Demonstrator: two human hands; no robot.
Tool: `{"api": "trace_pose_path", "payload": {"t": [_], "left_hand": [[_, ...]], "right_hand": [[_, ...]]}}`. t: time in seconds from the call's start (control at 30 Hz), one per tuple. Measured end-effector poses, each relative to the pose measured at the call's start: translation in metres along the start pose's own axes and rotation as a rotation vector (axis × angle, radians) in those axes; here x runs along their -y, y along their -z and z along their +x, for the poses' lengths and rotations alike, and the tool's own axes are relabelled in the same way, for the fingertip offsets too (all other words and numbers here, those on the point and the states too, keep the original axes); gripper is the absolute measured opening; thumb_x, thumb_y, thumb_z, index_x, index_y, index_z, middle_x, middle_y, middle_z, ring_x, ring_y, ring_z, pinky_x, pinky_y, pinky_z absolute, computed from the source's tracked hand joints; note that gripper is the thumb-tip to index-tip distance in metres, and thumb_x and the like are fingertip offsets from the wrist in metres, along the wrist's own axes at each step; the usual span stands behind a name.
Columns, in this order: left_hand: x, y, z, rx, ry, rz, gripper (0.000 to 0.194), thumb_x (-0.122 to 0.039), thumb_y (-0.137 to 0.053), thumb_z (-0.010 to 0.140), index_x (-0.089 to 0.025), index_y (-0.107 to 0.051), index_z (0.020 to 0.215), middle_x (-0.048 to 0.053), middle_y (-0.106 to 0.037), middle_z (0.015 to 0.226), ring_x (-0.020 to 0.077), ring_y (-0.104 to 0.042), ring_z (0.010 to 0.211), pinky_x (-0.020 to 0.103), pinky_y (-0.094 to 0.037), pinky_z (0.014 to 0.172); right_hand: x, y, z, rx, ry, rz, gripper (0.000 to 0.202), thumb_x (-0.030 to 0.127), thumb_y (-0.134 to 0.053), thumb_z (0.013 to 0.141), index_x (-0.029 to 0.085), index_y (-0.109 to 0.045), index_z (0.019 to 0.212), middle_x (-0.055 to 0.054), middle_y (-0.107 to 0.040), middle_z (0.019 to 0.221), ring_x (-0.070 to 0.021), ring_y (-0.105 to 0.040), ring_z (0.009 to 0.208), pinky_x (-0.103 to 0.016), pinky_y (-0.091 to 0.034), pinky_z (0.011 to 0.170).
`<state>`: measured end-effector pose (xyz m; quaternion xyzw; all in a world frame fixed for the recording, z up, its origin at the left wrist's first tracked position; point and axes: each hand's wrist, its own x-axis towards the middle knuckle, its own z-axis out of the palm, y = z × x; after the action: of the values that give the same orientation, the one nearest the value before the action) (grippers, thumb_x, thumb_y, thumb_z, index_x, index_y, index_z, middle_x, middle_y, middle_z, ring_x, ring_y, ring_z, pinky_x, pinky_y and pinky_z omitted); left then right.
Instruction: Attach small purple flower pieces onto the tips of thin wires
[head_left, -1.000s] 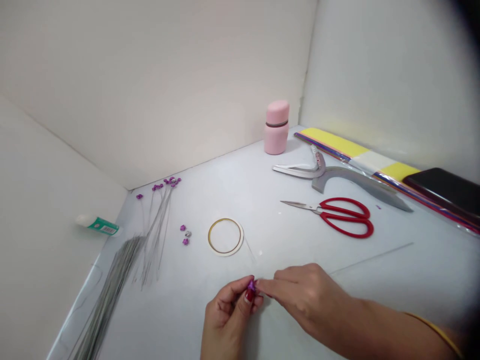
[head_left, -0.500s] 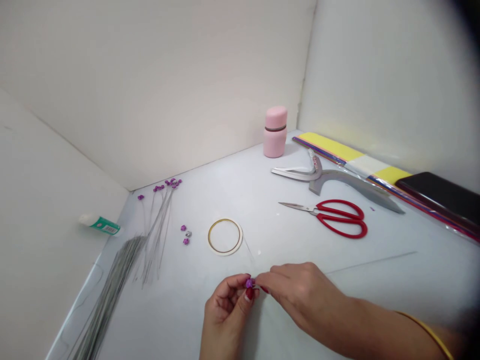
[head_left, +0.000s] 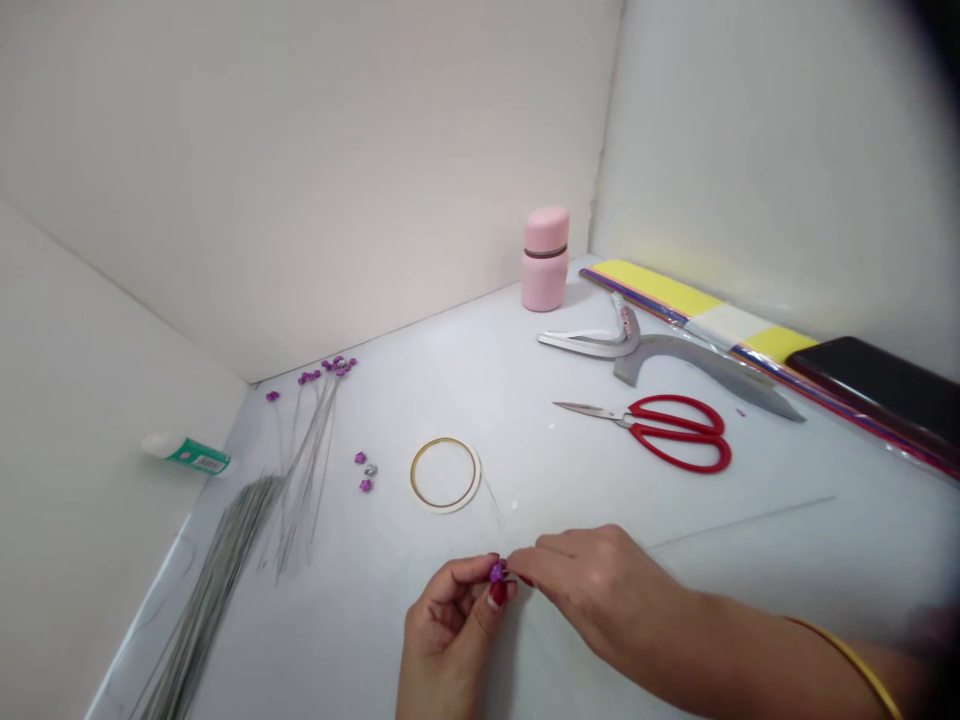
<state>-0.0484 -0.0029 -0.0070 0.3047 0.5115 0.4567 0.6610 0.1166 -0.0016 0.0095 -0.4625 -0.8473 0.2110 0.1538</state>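
Note:
Between the thumb and forefinger of my left hand [head_left: 454,620] is a small purple piece [head_left: 498,571]. My right hand [head_left: 592,580] is closed, its fingertips meeting the right side of that piece; a thin wire [head_left: 742,520] runs out behind it to the right. Just above my hands lies a roll of narrow white tape [head_left: 445,475] with its loose end toward them. Two purple stars [head_left: 366,486] and a silver one [head_left: 370,470] rest left of the roll. Farther left are wires topped with purple pieces [head_left: 339,366].
Red-handled scissors [head_left: 679,433] lie at the right, below grey-handled pliers [head_left: 705,375]. A pink flask [head_left: 545,260] stands at the back. Yellow packaged sheets [head_left: 660,290] and a dark phone [head_left: 877,385] line the right wall. A wire bundle [head_left: 217,590] and a glue tube [head_left: 191,455] sit left.
The view has shifted slightly, so most objects appear a little farther left. My hands keep nearly the same pose around the purple piece.

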Motion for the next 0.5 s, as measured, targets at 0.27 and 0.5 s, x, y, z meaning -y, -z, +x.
{"api": "trace_pose_path", "payload": {"t": [0.27,0.5], "left_hand": [[0.0007,-0.0006,-0.0028,-0.036,-0.002,0.062,0.022,-0.026,-0.079,0.054,-0.018,-0.074,0.073,0.006,-0.076,0.071,0.0144,-0.066,0.068,0.019,-0.049,0.066],[-0.0018,-0.0038,-0.0051,-0.125,0.001,0.158,0.018,-0.032,-0.076,0.056,-0.017,-0.074,0.067,0.006,-0.075,0.067,0.0158,-0.065,0.066,0.02,-0.049,0.064]], "right_hand": [[0.0033,0.0023,0.0018,0.034,-0.009,0.035,0.02,0.006,-0.042,0.081,0.018,-0.056,0.087,0.0,-0.064,0.076,-0.0141,-0.058,0.063,-0.023,-0.039,0.056],[0.0037,-0.004,-0.0004,-0.006,0.034,-0.011,0.019,0.005,-0.04,0.082,0.019,-0.053,0.086,0.001,-0.062,0.073,-0.0136,-0.056,0.061,-0.024,-0.037,0.055]]}}
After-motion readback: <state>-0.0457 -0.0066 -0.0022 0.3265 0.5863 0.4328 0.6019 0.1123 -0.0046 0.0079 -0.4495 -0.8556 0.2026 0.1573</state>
